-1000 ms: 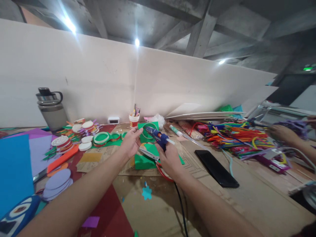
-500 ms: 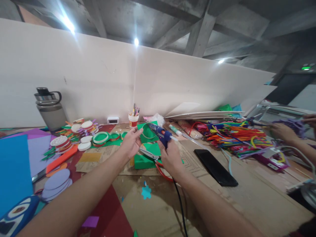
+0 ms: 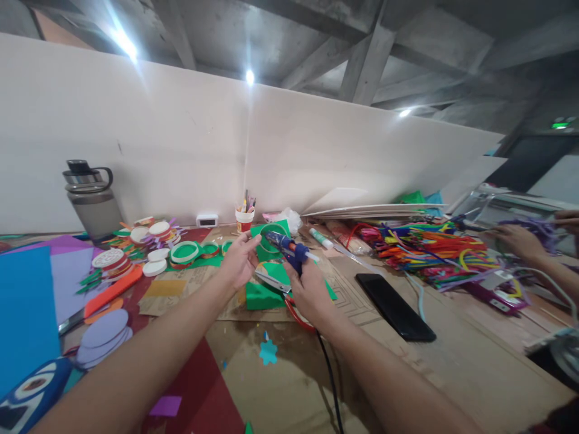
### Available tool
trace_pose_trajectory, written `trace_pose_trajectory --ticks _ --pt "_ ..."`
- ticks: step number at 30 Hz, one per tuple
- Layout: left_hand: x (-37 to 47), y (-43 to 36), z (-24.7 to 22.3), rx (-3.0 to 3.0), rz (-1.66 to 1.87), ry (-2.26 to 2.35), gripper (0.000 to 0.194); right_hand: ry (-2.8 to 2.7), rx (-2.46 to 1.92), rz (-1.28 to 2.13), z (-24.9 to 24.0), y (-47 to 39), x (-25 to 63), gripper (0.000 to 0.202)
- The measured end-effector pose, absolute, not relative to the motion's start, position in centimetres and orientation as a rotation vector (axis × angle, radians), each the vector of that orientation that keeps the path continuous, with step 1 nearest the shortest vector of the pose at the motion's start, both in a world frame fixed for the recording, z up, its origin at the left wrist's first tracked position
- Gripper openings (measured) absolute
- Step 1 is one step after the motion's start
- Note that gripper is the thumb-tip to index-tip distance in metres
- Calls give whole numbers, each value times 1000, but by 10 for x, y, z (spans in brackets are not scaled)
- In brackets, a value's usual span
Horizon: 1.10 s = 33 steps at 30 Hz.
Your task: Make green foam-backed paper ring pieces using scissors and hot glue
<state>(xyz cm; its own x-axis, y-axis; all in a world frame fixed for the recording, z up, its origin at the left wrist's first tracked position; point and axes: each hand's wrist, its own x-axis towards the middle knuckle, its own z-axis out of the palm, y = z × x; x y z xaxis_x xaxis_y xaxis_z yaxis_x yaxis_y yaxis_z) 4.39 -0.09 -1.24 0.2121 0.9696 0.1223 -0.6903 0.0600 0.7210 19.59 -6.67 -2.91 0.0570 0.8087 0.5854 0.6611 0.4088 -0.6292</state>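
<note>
My left hand (image 3: 242, 262) pinches the side of a thin ring-shaped strip (image 3: 286, 228), held upright over green sheets (image 3: 261, 299). In my right hand (image 3: 310, 292) is a blue glue gun (image 3: 295, 252), its fingers wrapped round the handle. The gun's nozzle points up and left into the ring; I cannot tell whether it touches the strip. A black cord (image 3: 332, 380) hangs down from the gun. Below the hands lie scissors (image 3: 272, 281) with red handles, partly covered by my right hand.
Left are round tape-like rings (image 3: 184, 253), lilac discs (image 3: 105, 328), an orange-handled cutter (image 3: 113, 291) and a bottle (image 3: 93, 205). A phone (image 3: 394, 307), glue stick (image 3: 321, 238) and pipe cleaners (image 3: 434, 250) lie right. A co-worker's hands (image 3: 520, 241) are far right.
The glue gun and my right hand have shifted slightly down and to the left, with the nozzle now lower in the ring. My left hand has stayed nearly still.
</note>
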Motion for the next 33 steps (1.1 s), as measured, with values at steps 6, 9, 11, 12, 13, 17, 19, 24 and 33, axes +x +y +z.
trace_pose_trajectory --ticks 6,9,11,12,13,17,19,24,33 --pt "49 -5 -12 760 1367 442 19 -1587 -1312 126 -34 -62 201 32" --pt "49 -4 -14 758 1373 445 18 -1549 -1312 134 -35 -61 201 33" --pt "47 -3 -16 778 1336 444 20 -1559 -1304 145 -34 -61 201 34" --pt "45 -2 -17 791 1311 444 23 -1574 -1300 148 -34 -61 201 34" --pt "43 -1 -17 804 1283 446 27 -1593 -1298 147 -34 -61 202 34" --pt "34 6 -17 863 1188 464 34 -1656 -1303 125 -34 -61 202 33" --pt "31 9 -17 873 1197 477 32 -1679 -1305 127 -34 -61 202 34" --pt "29 12 -13 858 1220 536 30 -1705 -1315 153 -35 -61 203 36" --pt "32 10 -14 878 1226 554 31 -1691 -1294 120 -36 -60 203 34"
